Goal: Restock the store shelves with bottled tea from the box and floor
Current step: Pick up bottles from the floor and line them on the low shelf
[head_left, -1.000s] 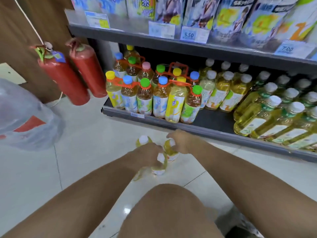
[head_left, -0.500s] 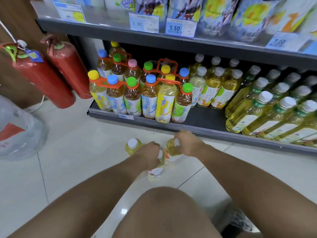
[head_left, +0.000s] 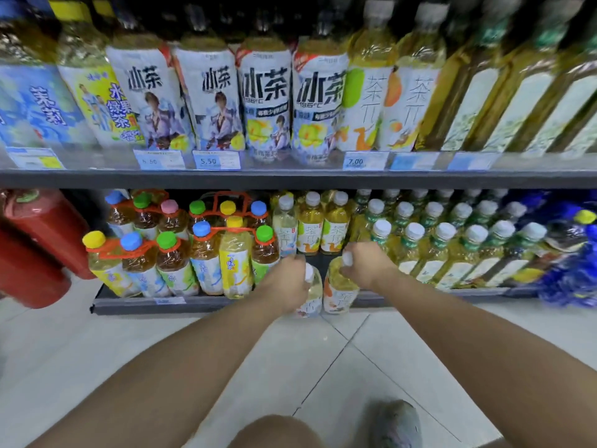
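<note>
Left tea bottle [head_left: 314, 291] and right tea bottle [head_left: 338, 291] upright, side by side at near lip of bottom shelf [head_left: 193, 305], before white-capped tea row [head_left: 310, 224]. Resting or lifted: cannot tell. Left hand [head_left: 287, 279] curled round left bottle's neck from above. Right hand [head_left: 365, 266] grips right bottle's shoulder, cap peeking out. Both arms stretched forward. Orange-carrier multipacks [head_left: 206, 250] left, fire extinguishers [head_left: 38, 247] far left. Upper shelf [head_left: 290, 179] holds large bottles.

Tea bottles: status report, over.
Left hand grips left bottle, right hand grips right bottle, near the caps. Both at shelf front edge. Gap before white-capped row looks free.
</note>
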Demonstrator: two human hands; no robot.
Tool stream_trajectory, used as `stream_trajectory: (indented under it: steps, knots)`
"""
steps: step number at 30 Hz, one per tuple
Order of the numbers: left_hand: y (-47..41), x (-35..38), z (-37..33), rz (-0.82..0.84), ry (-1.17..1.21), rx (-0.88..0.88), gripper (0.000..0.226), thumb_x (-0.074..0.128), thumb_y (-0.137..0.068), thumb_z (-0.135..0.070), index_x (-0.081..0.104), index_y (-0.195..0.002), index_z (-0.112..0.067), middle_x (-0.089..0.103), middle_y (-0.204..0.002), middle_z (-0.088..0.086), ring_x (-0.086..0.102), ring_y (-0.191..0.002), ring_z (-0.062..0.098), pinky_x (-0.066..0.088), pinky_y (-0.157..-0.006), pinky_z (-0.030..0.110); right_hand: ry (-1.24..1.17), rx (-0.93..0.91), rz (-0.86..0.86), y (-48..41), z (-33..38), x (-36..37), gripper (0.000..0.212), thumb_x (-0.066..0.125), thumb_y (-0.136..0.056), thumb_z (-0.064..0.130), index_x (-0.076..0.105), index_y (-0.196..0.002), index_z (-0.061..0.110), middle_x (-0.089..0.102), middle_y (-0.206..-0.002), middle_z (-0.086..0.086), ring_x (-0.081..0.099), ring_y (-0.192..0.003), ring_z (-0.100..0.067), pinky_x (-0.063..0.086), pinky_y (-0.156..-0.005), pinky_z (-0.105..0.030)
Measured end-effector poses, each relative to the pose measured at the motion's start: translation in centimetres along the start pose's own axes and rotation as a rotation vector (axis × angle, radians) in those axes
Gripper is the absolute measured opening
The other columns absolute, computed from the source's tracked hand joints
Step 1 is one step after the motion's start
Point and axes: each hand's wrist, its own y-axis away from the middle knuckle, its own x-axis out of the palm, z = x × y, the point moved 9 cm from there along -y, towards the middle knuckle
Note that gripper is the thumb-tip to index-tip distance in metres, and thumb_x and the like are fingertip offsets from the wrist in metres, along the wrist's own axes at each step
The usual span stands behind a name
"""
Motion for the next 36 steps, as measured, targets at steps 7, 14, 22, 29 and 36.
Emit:
stream_trajectory:
  steps: [7,14,22,29,36]
  knots:
    - [-6.2,-2.6,-2.9,-0.023,0.043,0.037,0.017,0.067,-0.086,-0.021,0.055,-0.095,-0.013,0.053,-0.097,0.006,0.056,-0.085,0.024,0.043,-0.066,0.032,-0.054,0.007,-0.093,-3.8,-2.8,-2.7,0.018,0.067,-0.086,0.020,0.060,-0.102,0.016,0.056,-0.113,-0.012,0.054,-0.086,-0.025,0.042,-0.071,-0.029]
    - [-10.0,0.4,-1.4,0.031,0.027,-0.003,0.036,0.065,-0.090,-0.015,0.056,-0.124,-0.005,0.055,-0.126,0.012,0.058,-0.113,0.030,0.051,-0.097,0.040,-0.160,0.067,-0.130,-6.6,-4.1,0.3,0.039,0.066,-0.090,0.017,0.057,-0.128,0.013,0.049,-0.127,-0.010,0.059,-0.103,-0.029,0.051,-0.091,-0.036]
    - [-10.8,1.1,0.5,-0.126,0.286,-0.120,0.043,0.069,-0.091,-0.016,0.056,-0.132,-0.011,0.067,-0.114,0.011,0.067,-0.100,0.031,0.056,-0.086,0.043,-0.391,0.198,-0.283,-8.3,-5.1,1.7,0.050,0.064,-0.090,0.010,0.046,-0.137,0.013,0.056,-0.124,-0.011,0.058,-0.108,-0.030,0.052,-0.091,-0.040]
    - [-7.4,6.1,3.2,-0.175,0.529,-0.366,0.049,0.069,-0.091,-0.023,0.055,-0.137,-0.015,0.071,-0.118,0.008,0.066,-0.105,0.030,0.053,-0.090,0.037,-0.567,0.292,-0.304,-4.2,-5.6,5.9,0.060,0.057,-0.096,0.011,0.029,-0.149,0.014,0.055,-0.134,-0.010,0.057,-0.118,-0.027,0.049,-0.098,-0.039]
    - [-5.8,14.0,5.8,-0.202,0.989,-0.704,0.069,0.070,-0.089,-0.032,0.041,-0.151,-0.027,0.066,-0.132,0.002,0.065,-0.115,0.025,0.051,-0.102,0.044,-1.194,0.561,-0.123,-2.7,-7.7,15.9,0.022,0.062,-0.092,0.015,0.061,-0.113,0.011,0.068,-0.109,-0.017,0.067,-0.101,-0.035,0.051,-0.078,-0.033]
